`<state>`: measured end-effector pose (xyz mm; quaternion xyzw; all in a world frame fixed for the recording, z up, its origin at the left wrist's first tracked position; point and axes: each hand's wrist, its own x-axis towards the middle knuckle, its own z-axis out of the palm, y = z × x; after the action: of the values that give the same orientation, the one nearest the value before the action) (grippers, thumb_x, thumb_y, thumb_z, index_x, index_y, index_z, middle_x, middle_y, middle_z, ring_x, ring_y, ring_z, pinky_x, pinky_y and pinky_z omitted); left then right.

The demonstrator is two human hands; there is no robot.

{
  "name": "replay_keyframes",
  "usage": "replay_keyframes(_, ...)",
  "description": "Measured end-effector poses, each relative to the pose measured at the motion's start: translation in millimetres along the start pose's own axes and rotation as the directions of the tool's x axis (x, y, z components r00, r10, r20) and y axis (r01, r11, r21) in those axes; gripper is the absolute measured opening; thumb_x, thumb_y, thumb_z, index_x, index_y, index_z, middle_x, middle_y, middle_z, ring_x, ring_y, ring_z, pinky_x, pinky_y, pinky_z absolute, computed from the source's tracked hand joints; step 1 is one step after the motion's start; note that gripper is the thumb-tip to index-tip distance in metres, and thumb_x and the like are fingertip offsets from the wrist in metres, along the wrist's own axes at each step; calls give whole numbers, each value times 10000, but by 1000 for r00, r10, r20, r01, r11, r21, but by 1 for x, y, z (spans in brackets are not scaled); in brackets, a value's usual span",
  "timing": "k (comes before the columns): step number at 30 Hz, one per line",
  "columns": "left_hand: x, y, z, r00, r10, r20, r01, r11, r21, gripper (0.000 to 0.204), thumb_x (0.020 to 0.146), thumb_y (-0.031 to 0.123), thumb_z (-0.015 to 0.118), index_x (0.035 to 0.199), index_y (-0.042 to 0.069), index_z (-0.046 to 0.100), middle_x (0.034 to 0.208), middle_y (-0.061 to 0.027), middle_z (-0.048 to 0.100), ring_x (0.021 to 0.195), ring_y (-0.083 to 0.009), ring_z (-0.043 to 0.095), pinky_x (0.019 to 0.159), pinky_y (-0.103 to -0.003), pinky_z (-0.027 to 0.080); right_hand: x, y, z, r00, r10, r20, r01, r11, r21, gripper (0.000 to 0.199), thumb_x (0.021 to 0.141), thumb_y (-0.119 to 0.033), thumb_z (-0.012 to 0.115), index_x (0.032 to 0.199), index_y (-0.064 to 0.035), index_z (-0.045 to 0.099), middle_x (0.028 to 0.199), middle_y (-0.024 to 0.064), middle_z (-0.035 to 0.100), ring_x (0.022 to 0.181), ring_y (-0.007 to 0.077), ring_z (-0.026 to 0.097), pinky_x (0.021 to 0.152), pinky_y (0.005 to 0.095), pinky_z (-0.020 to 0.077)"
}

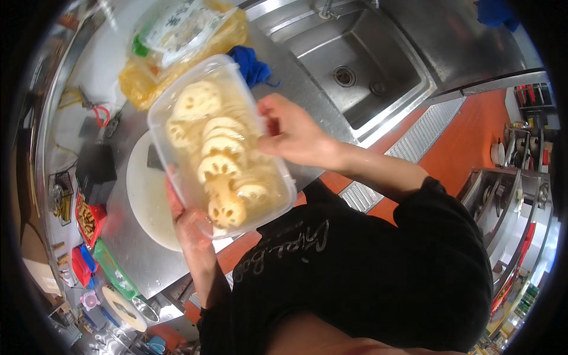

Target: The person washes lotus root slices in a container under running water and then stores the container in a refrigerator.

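A clear plastic tub [163, 109] full of pale sliced lotus root [220, 160] in liquid is held up above the steel counter. My left hand [188, 222] grips the tub's near left edge from below. My right hand [293, 133] holds its right rim, fingers curled over the edge. A round white cutting board [145, 195] lies on the counter under the tub.
A steel sink [361, 59] lies to the right of the tub, a blue cloth [251, 64] beside it. Yellow and clear bags [177, 35] sit behind the tub. Red and green containers [94, 242] line the counter's left edge. Orange floor [467, 142] and racks lie right.
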<state>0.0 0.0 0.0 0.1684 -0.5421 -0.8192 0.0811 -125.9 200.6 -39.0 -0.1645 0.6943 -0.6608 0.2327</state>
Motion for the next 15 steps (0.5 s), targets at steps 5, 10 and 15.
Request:
replay_keyframes(5, 63, -82, 83, 985, -62, 160, 71, 996, -47, 949, 464, -57, 417, 1380, 105, 229, 1365, -104, 304, 1251, -230, 322, 991, -324, 341, -27, 25, -121, 968, 115, -224, -105, 993, 55, 381, 640, -75, 650, 960, 22, 469, 810, 57, 538, 703, 128, 509, 597, 274, 428)
replay_keyframes(10, 109, -116, 154, 905, -205, 373, 232, 972, -29, 895, 521, -142, 374, 1368, 120, 253, 1334, -91, 347, 1179, -188, 400, 743, -215, 437, -45, 37, -192, 875, 239, -420, -169, 966, 198, 290, 662, 22, 536, 944, 7, 471, 775, 53, 544, 652, 116, 515, 530, 231, 408)
replay_keyframes(15, 143, -162, 217, 855, -301, 422, 331, 944, 3, 863, 559, -175, 376, 1361, 124, 262, 1310, -89, 373, 1101, -170, 461, 649, -200, 426, -44, 57, -267, 815, 247, -524, -200, 969, 146, 254, 674, 2, 514, 923, 16, 467, 741, 58, 525, 617, 105, 497, 465, 219, 372)
